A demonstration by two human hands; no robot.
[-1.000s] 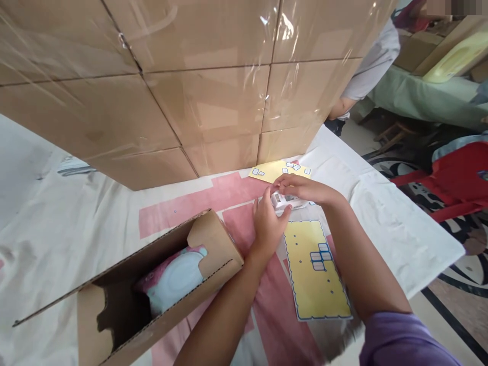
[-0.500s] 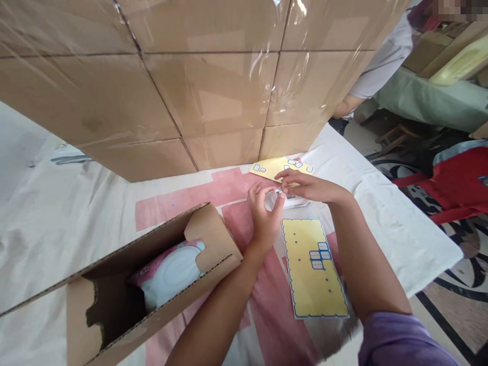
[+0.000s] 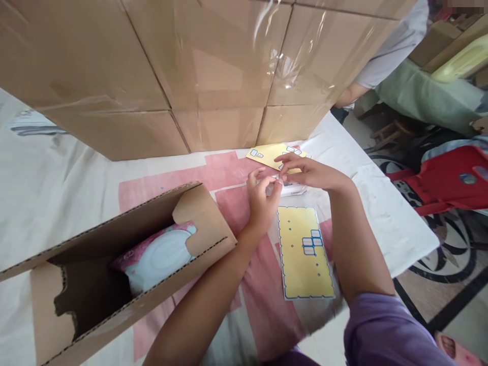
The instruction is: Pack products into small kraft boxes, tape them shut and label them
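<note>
My left hand point(image 3: 263, 195) is closed in a pinch, thumb tip against index finger. My right hand point(image 3: 305, 170) reaches in from the right, its thumb and index fingertips pinched close to those of the left. What lies between the fingertips is too small to make out. Just beneath both hands is a white pack point(image 3: 295, 190), partly covered by the fingers. A yellow card point(image 3: 299, 277) with a blue scalloped edge and several blue-outlined white blocks lies nearer to me. Behind my fingers sits a yellow sheet point(image 3: 267, 155) with similar blocks, partly hidden by the right hand.
To the left stands an open cardboard box point(image 3: 148, 305) holding a pink and white wipes pack point(image 3: 162, 256). Stacked cartons point(image 3: 224, 76) under clear film form a wall behind. Another person's sleeve point(image 3: 400, 46) shows beyond them. A red chair point(image 3: 457, 178) stands at the right.
The view has shifted, so the box, card and cartons sit lower-left or higher in the picture. Both hands stay together over the white pack, fingertips drawn slightly closer.
</note>
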